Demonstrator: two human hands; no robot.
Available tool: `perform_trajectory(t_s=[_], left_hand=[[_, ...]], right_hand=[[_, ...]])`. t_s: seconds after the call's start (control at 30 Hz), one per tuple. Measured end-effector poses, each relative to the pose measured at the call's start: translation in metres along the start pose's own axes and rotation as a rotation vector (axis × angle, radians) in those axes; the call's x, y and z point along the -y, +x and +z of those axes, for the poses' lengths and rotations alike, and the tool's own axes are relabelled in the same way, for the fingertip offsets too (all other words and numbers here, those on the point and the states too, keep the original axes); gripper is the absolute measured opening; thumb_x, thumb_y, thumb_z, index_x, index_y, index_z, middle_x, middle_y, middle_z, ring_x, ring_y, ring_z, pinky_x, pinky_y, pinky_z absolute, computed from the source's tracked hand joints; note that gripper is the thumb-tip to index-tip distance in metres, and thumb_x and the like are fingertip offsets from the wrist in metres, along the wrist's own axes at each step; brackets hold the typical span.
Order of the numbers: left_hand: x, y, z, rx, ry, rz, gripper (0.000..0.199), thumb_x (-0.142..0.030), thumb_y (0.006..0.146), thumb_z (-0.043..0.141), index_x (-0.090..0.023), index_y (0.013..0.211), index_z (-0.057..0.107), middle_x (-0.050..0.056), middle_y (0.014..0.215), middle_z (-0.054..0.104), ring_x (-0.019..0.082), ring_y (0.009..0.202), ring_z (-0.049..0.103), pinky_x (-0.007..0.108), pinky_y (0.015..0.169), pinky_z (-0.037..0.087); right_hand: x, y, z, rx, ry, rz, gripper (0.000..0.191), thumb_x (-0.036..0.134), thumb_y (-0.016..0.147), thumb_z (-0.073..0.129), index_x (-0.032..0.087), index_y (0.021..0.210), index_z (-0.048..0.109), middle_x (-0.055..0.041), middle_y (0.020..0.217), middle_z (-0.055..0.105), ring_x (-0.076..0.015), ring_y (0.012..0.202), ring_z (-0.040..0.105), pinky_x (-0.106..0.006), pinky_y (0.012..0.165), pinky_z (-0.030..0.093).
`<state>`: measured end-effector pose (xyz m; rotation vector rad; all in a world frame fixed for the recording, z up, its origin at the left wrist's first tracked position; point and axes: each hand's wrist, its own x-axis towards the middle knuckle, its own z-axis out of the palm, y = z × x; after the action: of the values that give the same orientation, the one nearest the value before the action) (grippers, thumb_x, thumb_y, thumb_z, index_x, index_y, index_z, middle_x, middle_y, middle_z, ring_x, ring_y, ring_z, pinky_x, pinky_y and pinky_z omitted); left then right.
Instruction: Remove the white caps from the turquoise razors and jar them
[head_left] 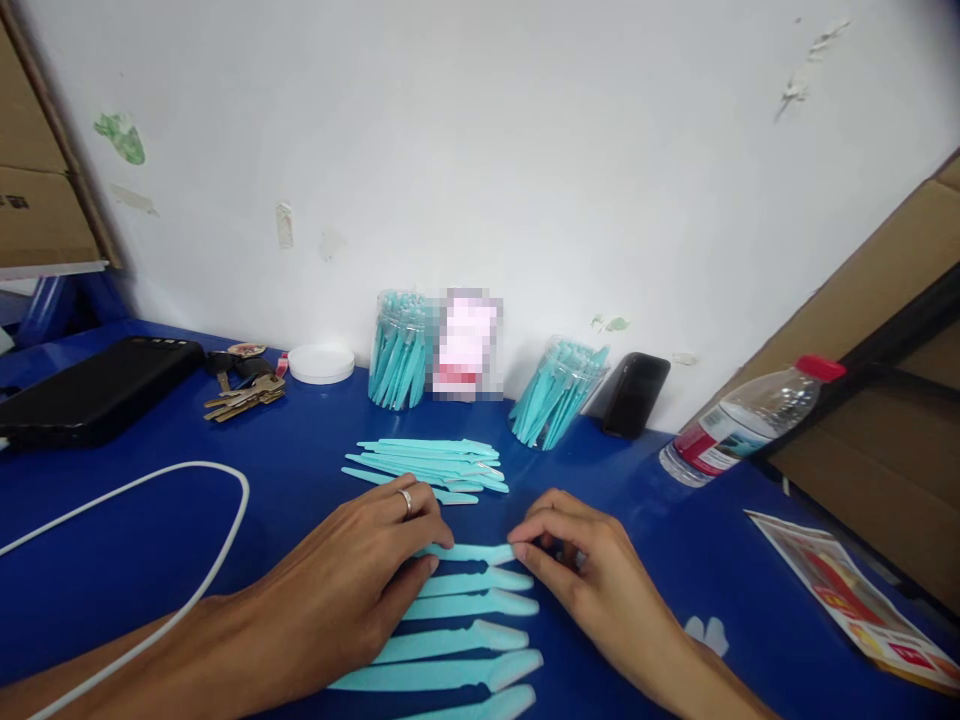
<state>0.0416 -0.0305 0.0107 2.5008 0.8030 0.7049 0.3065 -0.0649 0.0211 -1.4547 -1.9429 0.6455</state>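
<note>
Several turquoise razors (465, 669) lie in a spaced column on the blue table (315, 440), their heads pointing right. At the top of this column, my left hand (352, 570) pinches the handle of a turquoise razor (474, 552). My right hand (592, 560) has its thumb and fingertips closed at that razor's head end. A loose pile of turquoise razors (427, 461) lies just beyond my left hand. Two clear jars, one on the left (400, 350) and one on the right (557, 392), stand by the wall, packed with more razors.
A power bank (105, 385), keys (247, 392) and a white lid (321, 364) lie at left. A white cable (244, 490) crosses over my left forearm. A phone (636, 395), a bottle (750, 420) and a leaflet (855, 600) are at right. A blurred card (466, 345) stands between the jars.
</note>
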Motion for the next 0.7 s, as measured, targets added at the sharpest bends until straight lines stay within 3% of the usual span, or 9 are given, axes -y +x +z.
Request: perform_trajectory(t_s=[0.13, 0.23, 0.33, 0.4, 0.6, 0.7], left_hand=[[0.005, 0.002, -0.001, -0.073, 0.024, 0.011, 0.028, -0.016, 0.107, 0.045, -0.024, 0.11, 0.072, 0.004, 0.104, 0.072, 0.022, 0.098, 0.067, 0.036, 0.09, 0.052], [0.018, 0.003, -0.002, -0.164, 0.208, -0.007, 0.029, -0.017, 0.107, 0.043, -0.023, 0.116, 0.07, 0.007, 0.114, 0.073, 0.027, 0.109, 0.064, 0.044, 0.1, 0.048], [0.032, 0.004, -0.001, -0.144, 0.406, -0.045, 0.03, -0.017, 0.104, 0.043, -0.022, 0.112, 0.072, 0.01, 0.117, 0.072, 0.033, 0.11, 0.061, 0.05, 0.096, 0.045], [0.039, 0.004, 0.0, -0.115, 0.44, -0.058, 0.031, -0.017, 0.104, 0.041, -0.022, 0.106, 0.071, 0.01, 0.112, 0.071, 0.032, 0.103, 0.06, 0.048, 0.089, 0.044], [0.042, 0.006, 0.003, -0.133, 0.364, -0.049, 0.036, -0.017, 0.108, 0.033, -0.02, 0.096, 0.066, 0.01, 0.1, 0.068, 0.029, 0.09, 0.056, 0.044, 0.08, 0.041], [0.036, 0.006, 0.0, -0.149, 0.312, -0.061, 0.036, -0.019, 0.11, 0.029, -0.02, 0.096, 0.062, 0.008, 0.096, 0.067, 0.026, 0.086, 0.057, 0.043, 0.081, 0.042]], right_hand=[[0.002, -0.001, -0.006, 0.032, -0.004, -0.029, 0.027, 0.037, 0.1, 0.067, 0.023, 0.082, 0.082, -0.0034, 0.077, 0.071, -0.02, 0.071, 0.063, -0.032, 0.063, 0.042], [-0.001, 0.001, -0.018, -0.072, -0.067, -0.057, 0.028, 0.038, 0.102, 0.065, 0.024, 0.083, 0.081, -0.0029, 0.074, 0.072, -0.0203, 0.067, 0.063, -0.032, 0.061, 0.043], [-0.01, 0.006, -0.036, -0.202, -0.19, -0.08, 0.026, 0.036, 0.102, 0.063, 0.024, 0.086, 0.081, -0.0045, 0.079, 0.077, -0.0223, 0.069, 0.066, -0.034, 0.063, 0.047], [-0.018, 0.01, -0.051, -0.224, -0.279, -0.058, 0.024, 0.036, 0.101, 0.063, 0.024, 0.089, 0.08, -0.0065, 0.085, 0.08, -0.0243, 0.072, 0.069, -0.035, 0.066, 0.049], [-0.038, 0.011, -0.082, 0.122, -0.422, 0.014, 0.016, 0.026, 0.09, 0.072, 0.029, 0.102, 0.083, -0.0073, 0.102, 0.08, -0.0285, 0.086, 0.074, -0.036, 0.073, 0.051], [-0.04, 0.007, -0.088, 0.165, -0.445, 0.046, 0.019, 0.024, 0.088, 0.074, 0.031, 0.103, 0.084, -0.0069, 0.107, 0.079, -0.0296, 0.093, 0.074, -0.036, 0.077, 0.052]])
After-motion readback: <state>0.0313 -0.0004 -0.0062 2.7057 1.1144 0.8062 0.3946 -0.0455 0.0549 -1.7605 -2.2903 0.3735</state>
